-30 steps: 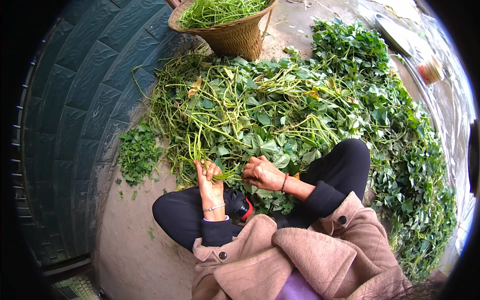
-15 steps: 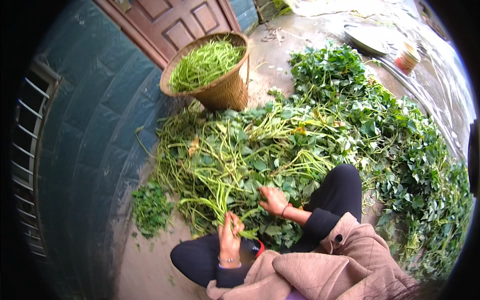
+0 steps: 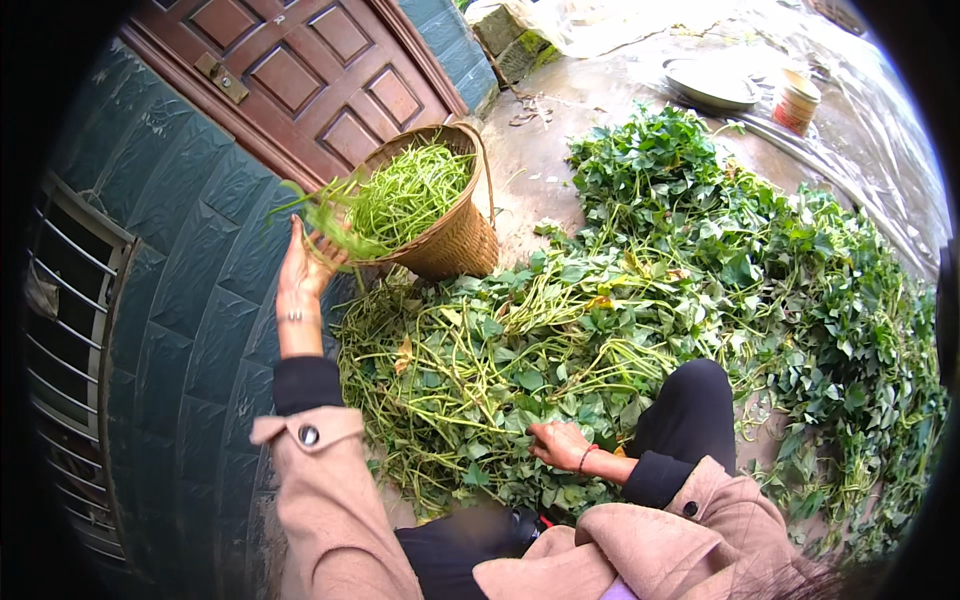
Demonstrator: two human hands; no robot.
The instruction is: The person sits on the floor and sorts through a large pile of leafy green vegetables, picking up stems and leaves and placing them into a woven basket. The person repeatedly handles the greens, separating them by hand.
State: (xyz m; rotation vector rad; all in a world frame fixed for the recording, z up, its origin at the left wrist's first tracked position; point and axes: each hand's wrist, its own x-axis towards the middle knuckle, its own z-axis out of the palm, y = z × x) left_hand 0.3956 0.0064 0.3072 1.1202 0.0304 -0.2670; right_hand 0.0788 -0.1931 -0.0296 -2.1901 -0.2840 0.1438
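My left hand (image 3: 300,275) is raised toward the woven basket (image 3: 455,240), and a blurred bunch of green stems (image 3: 335,215) is at its fingertips, over the basket's near rim. The basket holds a heap of trimmed green stems (image 3: 410,190). My right hand (image 3: 560,443) rests low on the big pile of leafy green vines (image 3: 500,370) spread over the ground in front of my knees. Its fingers lie among the leaves; whether they hold a stem I cannot tell.
A brown panelled door (image 3: 290,80) and a dark blue wall (image 3: 190,300) stand to the left. More leafy vines (image 3: 800,290) cover the ground to the right. A metal dish (image 3: 712,85) and a small cup (image 3: 797,100) sit on the wet concrete beyond.
My left hand has risen from the pile by my knee up to the basket, carrying a bunch of stems. The view has tilted upward, showing the door. My right hand stays on the pile.
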